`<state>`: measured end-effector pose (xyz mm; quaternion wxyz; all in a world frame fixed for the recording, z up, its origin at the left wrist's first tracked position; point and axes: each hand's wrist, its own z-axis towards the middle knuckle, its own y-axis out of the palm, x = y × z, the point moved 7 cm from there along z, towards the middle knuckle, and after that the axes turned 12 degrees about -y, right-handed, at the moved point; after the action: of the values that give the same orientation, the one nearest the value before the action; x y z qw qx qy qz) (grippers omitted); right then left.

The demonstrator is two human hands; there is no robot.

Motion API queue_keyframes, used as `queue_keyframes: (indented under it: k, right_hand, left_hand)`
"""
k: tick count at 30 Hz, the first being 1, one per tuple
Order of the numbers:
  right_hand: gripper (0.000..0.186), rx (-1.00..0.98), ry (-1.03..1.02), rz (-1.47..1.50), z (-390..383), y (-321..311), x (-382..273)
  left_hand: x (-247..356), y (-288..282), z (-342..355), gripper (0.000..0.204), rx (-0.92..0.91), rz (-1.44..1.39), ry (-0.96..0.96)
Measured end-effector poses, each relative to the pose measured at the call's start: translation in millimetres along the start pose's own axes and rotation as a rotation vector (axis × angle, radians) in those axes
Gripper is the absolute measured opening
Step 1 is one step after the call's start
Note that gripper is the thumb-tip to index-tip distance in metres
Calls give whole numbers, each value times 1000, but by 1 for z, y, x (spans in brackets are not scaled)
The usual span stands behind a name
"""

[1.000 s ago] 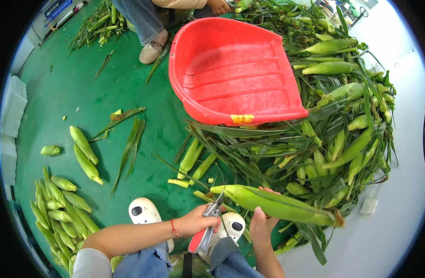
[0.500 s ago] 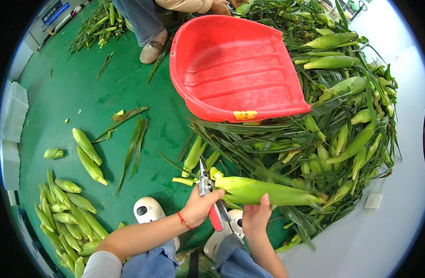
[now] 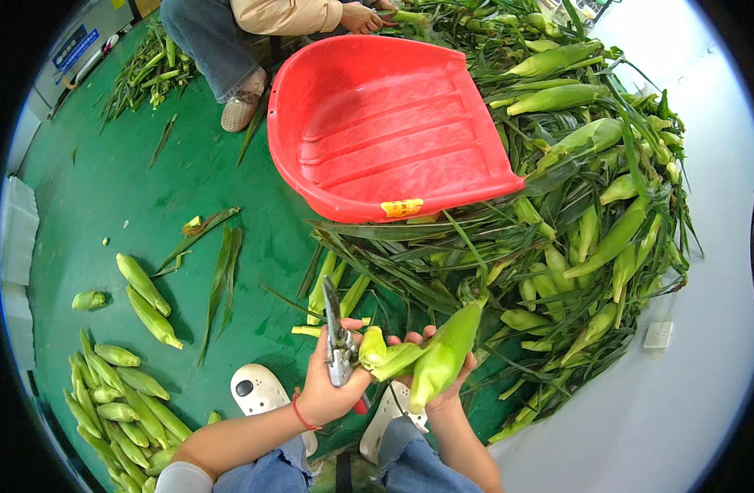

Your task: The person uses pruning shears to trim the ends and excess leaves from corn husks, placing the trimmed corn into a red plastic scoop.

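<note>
In my left hand (image 3: 326, 394) is a pair of pruning shears (image 3: 338, 357) with metal blades pointing up and a bit of red handle showing below. My right hand (image 3: 449, 396) grips a green corn ear (image 3: 447, 349) in its husk, fingers behind it. The ear slants, one end toward the upper right and the other down near my wrist. A pale green stalk piece (image 3: 374, 353) lies between the shears and the ear, close to my left fingers. Whether it is joined to the ear is hard to see.
A red plastic scoop (image 3: 393, 131) rests against a large heap of leafy corn (image 3: 574, 222) on the right. Trimmed ears (image 3: 126, 411) are piled at the lower left, with loose ears (image 3: 151, 300) above. A co-worker's hands (image 3: 362, 18) work at the top beside the heap.
The corn in my right hand has swung from lying sideways to a steep slant. The shears have shifted slightly left and turned. The whole view has moved a little.
</note>
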<state>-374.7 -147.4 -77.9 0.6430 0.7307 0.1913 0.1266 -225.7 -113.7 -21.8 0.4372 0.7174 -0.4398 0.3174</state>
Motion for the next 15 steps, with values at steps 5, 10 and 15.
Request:
queue_keyframes:
  k: [5, 10, 15]
  right_hand:
    - [70, 85, -55, -27, 10, 20, 12]
    - [59, 405, 173, 3, -4, -2, 19]
    - [58, 432, 381, 45, -38, -45, 14]
  left_hand:
    - [30, -3, -20, 48, 13, 398, 346]
    - [57, 22, -31, 37, -247, 858, 540]
    - [54, 10, -27, 34, -228, 857, 503]
